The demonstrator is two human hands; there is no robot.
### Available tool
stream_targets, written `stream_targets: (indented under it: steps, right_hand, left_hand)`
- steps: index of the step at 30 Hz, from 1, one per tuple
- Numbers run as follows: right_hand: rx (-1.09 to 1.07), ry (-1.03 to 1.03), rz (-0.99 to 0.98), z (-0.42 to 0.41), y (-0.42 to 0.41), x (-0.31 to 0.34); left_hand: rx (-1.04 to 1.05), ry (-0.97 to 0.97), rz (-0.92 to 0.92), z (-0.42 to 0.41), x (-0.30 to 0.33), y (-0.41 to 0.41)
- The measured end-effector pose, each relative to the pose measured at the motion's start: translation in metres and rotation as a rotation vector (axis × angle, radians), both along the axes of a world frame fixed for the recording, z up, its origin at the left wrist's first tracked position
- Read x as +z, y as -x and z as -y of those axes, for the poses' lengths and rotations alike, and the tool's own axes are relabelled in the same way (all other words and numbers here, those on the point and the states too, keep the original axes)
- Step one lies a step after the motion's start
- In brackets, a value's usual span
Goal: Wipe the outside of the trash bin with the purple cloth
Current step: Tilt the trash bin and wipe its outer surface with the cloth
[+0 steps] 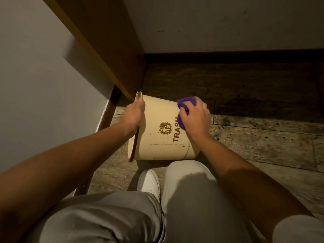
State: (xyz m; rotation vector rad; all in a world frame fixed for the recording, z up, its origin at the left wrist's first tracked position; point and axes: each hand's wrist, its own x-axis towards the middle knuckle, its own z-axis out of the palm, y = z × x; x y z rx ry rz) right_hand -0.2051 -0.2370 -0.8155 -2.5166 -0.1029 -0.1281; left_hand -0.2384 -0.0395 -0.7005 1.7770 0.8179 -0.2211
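Note:
A cream trash bin lies tipped on its side on the wooden floor, its open mouth facing left and its base to the right. A brown round logo and the word TRASH show on its upper side. My left hand grips the bin's rim at the left. My right hand presses a bunched purple cloth against the bin's wall near its base, partly covering the lettering. Most of the cloth is hidden under my fingers.
A wooden cabinet stands at the upper left, its corner just above the bin's rim. A white wall with a dark baseboard runs behind. My knees in light trousers and a white shoe are right in front of the bin.

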Motion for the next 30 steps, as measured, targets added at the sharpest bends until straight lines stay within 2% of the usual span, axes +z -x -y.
stream_targets:
  steps: [3, 5, 9, 14, 16, 21, 23, 25, 27, 30]
  right_hand:
    - [-0.042, 0.142, -0.235, 0.041, 0.010, -0.036]
    - [-0.090, 0.132, -0.343, 0.059, 0.025, -0.054]
    - [-0.165, -0.025, -0.246, 0.051, 0.023, -0.040]
    - [-0.155, -0.206, -0.094, 0.041, -0.030, 0.039]
    - [-0.074, -0.294, -0.052, 0.026, -0.043, 0.073]
    - [0.184, -0.472, -0.031, -0.057, -0.029, 0.110]
    - [0.283, -0.372, 0.001, -0.081, -0.003, 0.093]
    - [0.311, -0.205, 0.117, -0.085, 0.016, 0.068]
    - [0.298, -0.093, 0.198, -0.080, 0.020, 0.043]
    - [0.238, -0.009, 0.176, -0.067, 0.011, 0.022]
  left_hand:
    - [0.010, -0.080, 0.075, -0.004, 0.001, -0.006]
    - [-0.001, -0.135, 0.100, -0.006, 0.002, -0.008]
    - [-0.045, -0.182, 0.112, -0.011, 0.000, -0.007]
    - [-0.032, -0.217, 0.130, -0.011, 0.005, -0.010]
    - [-0.033, -0.165, 0.109, -0.011, 0.007, -0.008]
    - [-0.083, 0.254, 0.035, -0.005, 0.019, -0.009]
    - [-0.088, 0.287, 0.062, -0.003, 0.017, -0.009]
    - [-0.069, 0.248, 0.089, -0.003, 0.014, -0.006]
    - [-0.062, 0.189, 0.117, -0.009, 0.008, -0.004]
    - [-0.067, 0.146, 0.106, -0.016, 0.003, -0.002]
